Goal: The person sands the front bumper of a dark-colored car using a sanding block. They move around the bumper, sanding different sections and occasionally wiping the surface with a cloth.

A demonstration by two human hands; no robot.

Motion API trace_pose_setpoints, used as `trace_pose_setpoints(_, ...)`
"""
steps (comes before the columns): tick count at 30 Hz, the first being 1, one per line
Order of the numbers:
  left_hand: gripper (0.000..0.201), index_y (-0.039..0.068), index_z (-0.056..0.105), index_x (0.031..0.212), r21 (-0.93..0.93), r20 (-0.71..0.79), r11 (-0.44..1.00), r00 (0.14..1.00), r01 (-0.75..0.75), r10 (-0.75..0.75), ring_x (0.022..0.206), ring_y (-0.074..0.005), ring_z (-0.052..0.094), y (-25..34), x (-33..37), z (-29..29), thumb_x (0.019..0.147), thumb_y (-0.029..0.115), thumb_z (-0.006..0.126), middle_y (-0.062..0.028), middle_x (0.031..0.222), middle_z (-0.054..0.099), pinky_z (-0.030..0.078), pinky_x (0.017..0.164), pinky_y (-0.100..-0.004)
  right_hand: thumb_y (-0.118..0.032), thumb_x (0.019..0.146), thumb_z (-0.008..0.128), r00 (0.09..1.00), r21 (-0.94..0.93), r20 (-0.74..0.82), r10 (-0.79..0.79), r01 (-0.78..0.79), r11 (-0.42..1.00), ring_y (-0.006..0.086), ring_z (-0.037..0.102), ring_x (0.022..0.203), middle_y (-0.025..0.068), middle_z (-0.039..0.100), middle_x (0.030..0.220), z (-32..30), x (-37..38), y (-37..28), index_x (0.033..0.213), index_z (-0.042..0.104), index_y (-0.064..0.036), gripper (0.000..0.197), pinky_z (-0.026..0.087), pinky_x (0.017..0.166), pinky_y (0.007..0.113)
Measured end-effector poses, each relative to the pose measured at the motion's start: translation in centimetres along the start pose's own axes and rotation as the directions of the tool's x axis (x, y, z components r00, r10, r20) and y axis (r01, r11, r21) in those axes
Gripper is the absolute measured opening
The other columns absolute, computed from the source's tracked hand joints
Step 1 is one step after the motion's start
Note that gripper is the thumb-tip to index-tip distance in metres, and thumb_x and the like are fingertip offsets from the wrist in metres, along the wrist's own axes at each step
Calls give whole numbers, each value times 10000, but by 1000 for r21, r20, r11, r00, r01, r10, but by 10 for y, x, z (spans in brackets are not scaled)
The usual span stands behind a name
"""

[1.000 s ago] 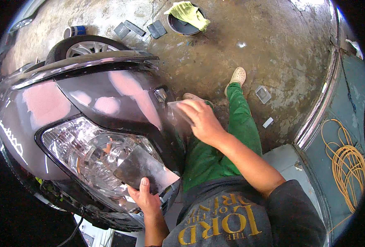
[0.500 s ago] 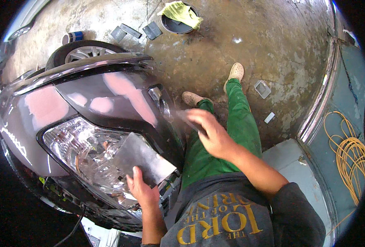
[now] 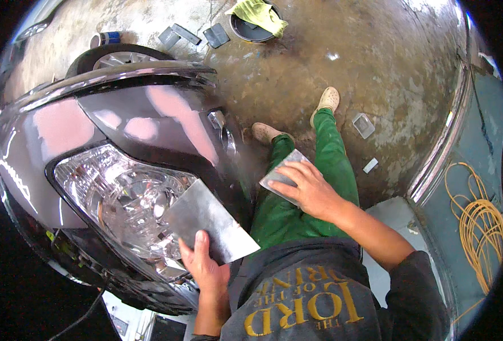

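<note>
My left hand [image 3: 205, 267] grips the lower edge of a flat grey rectangular sheet [image 3: 209, 219], thumb on top. The sheet is tilted, in front of the car's clear headlight [image 3: 129, 196], and covers part of it. My right hand [image 3: 308, 190] is over my green trousers, fingers spread across a smaller flat grey piece [image 3: 288, 176]. Whether either is sandpaper or a plate I cannot tell. Left of my hands, the dark grey car [image 3: 172, 142] bears several pink filler patches [image 3: 64, 128] with pale edges.
A black bucket [image 3: 245, 31] with a yellow-green cloth [image 3: 260, 16] stands on the wet floor, near several dark flat blocks [image 3: 216, 36] and a blue can [image 3: 106, 38]. A clear plastic tub [image 3: 364, 125] lies beyond my feet. Coiled orange hose [image 3: 478, 227] is at right.
My right hand has moved down and slightly right with the small grey piece, whose face now shows. The sheet in my left hand has shifted a little right, uncovering more of the headlight.
</note>
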State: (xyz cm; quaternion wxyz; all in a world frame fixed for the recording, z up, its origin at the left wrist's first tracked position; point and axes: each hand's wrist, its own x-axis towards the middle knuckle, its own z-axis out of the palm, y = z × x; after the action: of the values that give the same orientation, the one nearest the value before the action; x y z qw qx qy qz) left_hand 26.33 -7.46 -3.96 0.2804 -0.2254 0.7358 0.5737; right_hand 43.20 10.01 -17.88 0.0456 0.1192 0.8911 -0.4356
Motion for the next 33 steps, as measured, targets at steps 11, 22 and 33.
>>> trace_pose_setpoints(11, 580, 46, 353, 1539, 24, -29, 984, 984, -178, 178, 1134, -293, 662, -3, 3, -48, 1017, 136, 590, -148, 1325, 607, 587, 940, -465, -173, 924, 554, 929, 1, -320, -187, 198, 980, 395, 465, 1335, 146, 513, 1388, 69, 123, -1, 1450, 537, -318, 546, 352, 1137, 601)
trace_pose_setpoints(22, 541, 53, 365, 1549, -138, -87, 990, 996, -34, 22, 1251, -245, 570, -9, -6, -58, 1042, 87, 551, -100, 1447, 539, 449, 1102, -424, -107, 952, 534, 989, 26, -27, -148, 148, 989, 381, 494, 1342, 163, 528, 1400, 28, 53, -16, 1433, 549, -267, 508, 387, 1132, 560)
trace_pose_setpoints(33, 406, 15, 513, 1334, -406, 358, 900, 934, 162, -6, 1072, -216, 662, 55, -59, 72, 971, 94, 675, -104, 1211, 648, 548, 956, -382, 57, 758, 752, 924, 202, -224, -311, 357, 912, 432, 514, 1334, 196, 502, 1434, -202, -7, -150, 1380, 580, -177, 686, 453, 1109, 517)
